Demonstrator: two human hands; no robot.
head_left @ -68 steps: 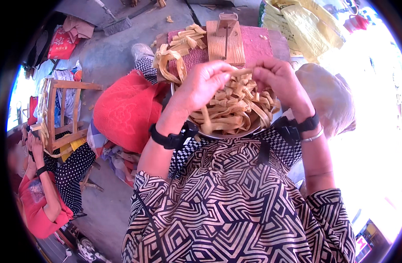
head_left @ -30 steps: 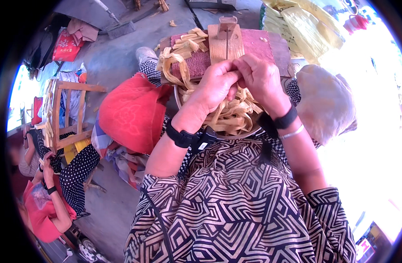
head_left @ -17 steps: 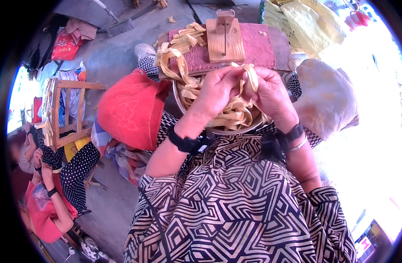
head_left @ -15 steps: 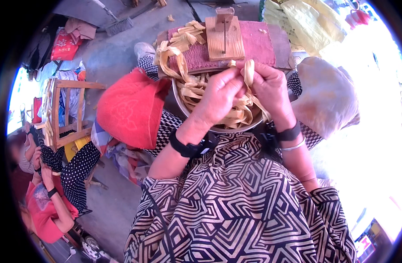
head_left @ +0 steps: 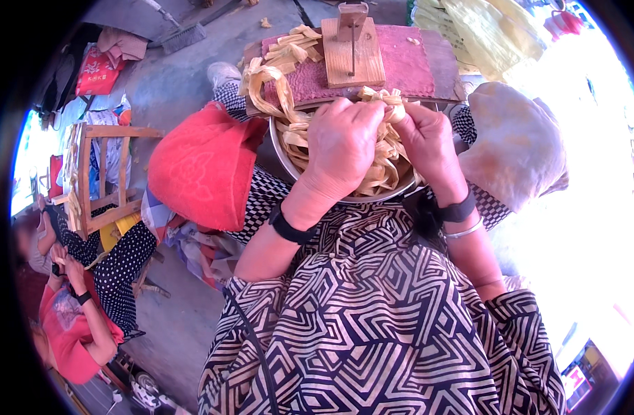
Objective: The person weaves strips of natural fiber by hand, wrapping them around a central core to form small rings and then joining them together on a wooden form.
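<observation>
My left hand (head_left: 341, 142) and my right hand (head_left: 429, 137) come together above a metal basin (head_left: 372, 199). Both are closed, pinching a straw-coloured braid (head_left: 393, 111) that looks like folded dry husk or straw. Their fingers partly hide it. Loose coils of the same braided strip (head_left: 383, 173) fill the basin, and one loop (head_left: 281, 90) rises over its far left rim. Just beyond, a board covered with pink cloth (head_left: 410, 72) carries a wooden block (head_left: 365, 62) with a thin upright metal rod. A pile of short pale strips (head_left: 289, 50) lies to the block's left.
Cloths cover my knees, a red one (head_left: 203, 166) at left and a pale one (head_left: 514, 149) at right. Yellow plastic sacks (head_left: 493, 34) lie far right. At left are a wooden chair frame (head_left: 88, 176) and another person in red (head_left: 75, 332) working with both hands. A broom (head_left: 182, 40) lies beyond.
My left hand has turned further over the braid, its knuckles now up. The upright loop between my fingers has folded down, and more braid shows beyond my fingertips.
</observation>
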